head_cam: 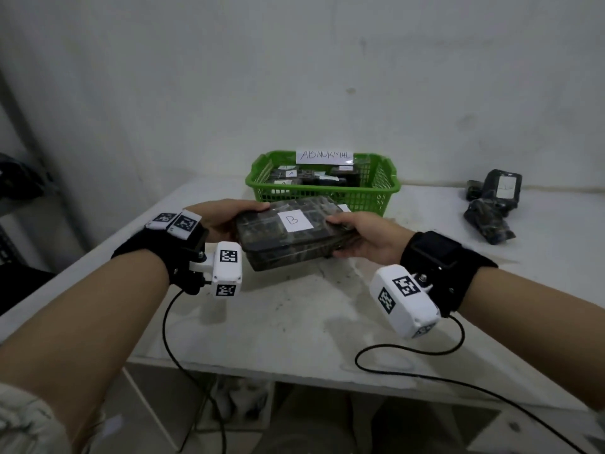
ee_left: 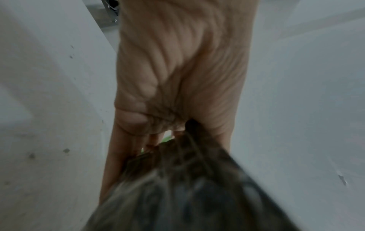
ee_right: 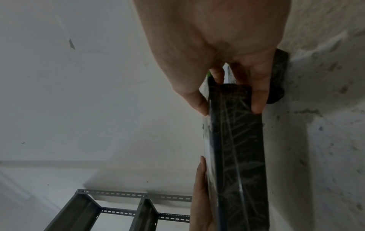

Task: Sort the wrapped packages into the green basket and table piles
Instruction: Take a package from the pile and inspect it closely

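Flat film-wrapped package (head_cam: pixel 291 232), two-handed

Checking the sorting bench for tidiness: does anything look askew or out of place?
The small wrapped packages at the table's far right lie in a loose, tilted heap, not a neat pile. The B package, held by both hands, looks intact.

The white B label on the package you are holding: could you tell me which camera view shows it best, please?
The head view: the B label faces up on the package, held between the left hand and the right hand. The left wrist view shows only blurred wrapping; the right wrist view shows the package's dark side, label unreadable.
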`<state>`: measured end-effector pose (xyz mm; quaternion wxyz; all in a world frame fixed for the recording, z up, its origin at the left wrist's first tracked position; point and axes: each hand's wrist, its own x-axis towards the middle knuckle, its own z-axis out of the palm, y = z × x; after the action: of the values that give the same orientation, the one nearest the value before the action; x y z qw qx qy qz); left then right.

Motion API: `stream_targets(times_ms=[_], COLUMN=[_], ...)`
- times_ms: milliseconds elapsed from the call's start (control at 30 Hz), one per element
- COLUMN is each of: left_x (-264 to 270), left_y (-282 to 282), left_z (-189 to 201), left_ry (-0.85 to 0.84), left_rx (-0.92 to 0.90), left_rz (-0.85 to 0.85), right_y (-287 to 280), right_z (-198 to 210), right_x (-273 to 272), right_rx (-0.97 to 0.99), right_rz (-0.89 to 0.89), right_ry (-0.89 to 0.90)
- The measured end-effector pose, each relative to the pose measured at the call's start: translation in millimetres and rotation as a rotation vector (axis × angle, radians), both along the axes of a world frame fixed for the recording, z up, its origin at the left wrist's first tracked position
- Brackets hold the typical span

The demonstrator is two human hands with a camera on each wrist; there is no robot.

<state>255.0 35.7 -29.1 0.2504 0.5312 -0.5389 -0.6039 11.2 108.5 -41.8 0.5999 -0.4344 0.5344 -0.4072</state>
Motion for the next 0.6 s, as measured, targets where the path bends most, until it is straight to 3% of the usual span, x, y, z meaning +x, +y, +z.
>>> stream_targets(times_ms=[333, 600], left_x=[7.1, 21.4], left_y=[0.0, 0.0], left_z=[-17.6, -26.3], left_ry=[-0.015, -0.038], left_rx=[0.013, 0.042], left_rz=[-0.035, -0.008], right_y=[4.0, 2.0], right_z=[-14.6, -28.5], right_x=[19.8, 31.6], right_rx=[0.053, 0.214], right_rz=[-0.14, -0.168], right_ry=[-0.047, -0.053])
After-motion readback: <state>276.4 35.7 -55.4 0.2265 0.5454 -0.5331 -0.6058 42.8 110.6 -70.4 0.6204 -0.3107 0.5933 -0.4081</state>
